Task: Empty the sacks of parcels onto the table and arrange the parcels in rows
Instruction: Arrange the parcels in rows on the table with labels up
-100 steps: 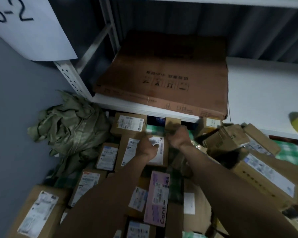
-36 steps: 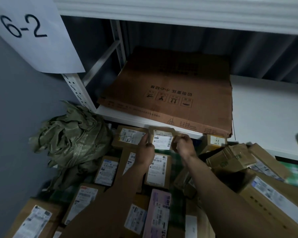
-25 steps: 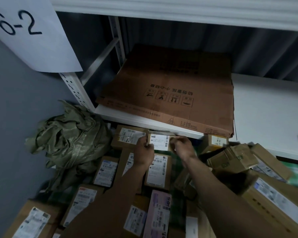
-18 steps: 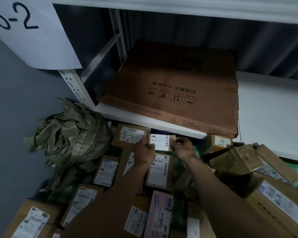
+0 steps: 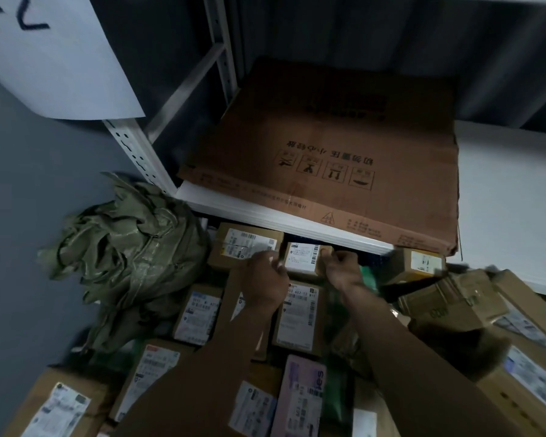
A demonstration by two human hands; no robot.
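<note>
Parcels under white shelf.

A: Any txt readable?
B: Paper sign at 10 o'clock, handwritten, cut off by the frame edge: "-2".
A: Big flat carton at 12?
B: Upside-down Chinese print plus 4 handling pictograms; chars too blurry.
A: Parcels?
B: Center box label: "602 602-13 B11" approx. Pink parcel at 6: "…ies". Box at 3: print unreadable. Other labels: barcodes only, too small.
</note>
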